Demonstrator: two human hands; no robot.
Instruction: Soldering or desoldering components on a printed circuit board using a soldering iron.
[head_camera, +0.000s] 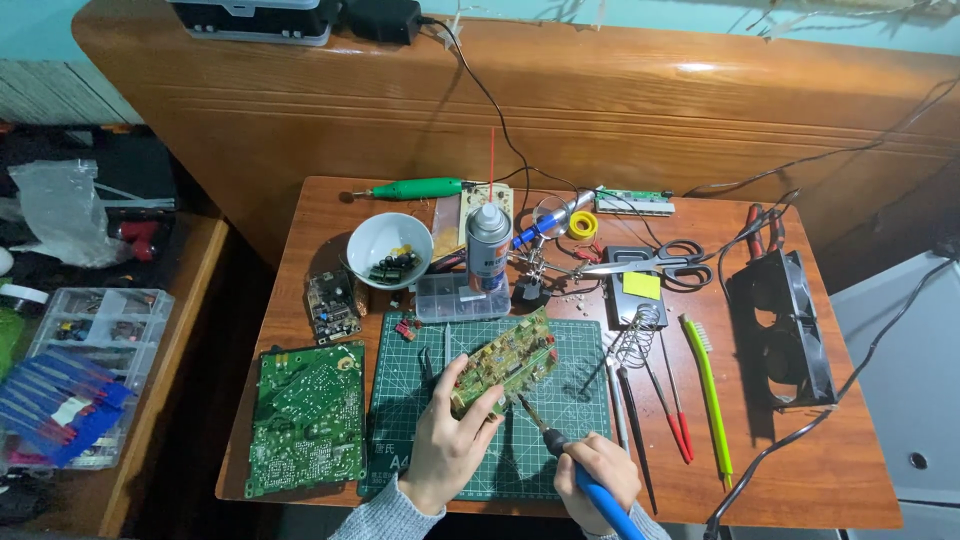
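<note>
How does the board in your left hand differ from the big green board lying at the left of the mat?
The held board is tilted up off the cutting mat, gripped by the left hand; the big green board lies flat on the table, untouched. The held board is smaller and yellowish-green; the big one is darker green. A soldering iron in the right hand points at the held board only. Both are circuit boards.

Green cutting mat (400, 420) lies centrally on the wooden table (790, 460). A large green circuit board (307, 417) rests to its left, a small dark board (332, 304) behind that. White bowl (389, 250) holds small components. Spray can (488, 248) stands upright beside a clear compartment box (462, 298). Scissors (660, 262), yellow-green brush (708, 392) and black fan (782, 328) lie to the right.
</note>
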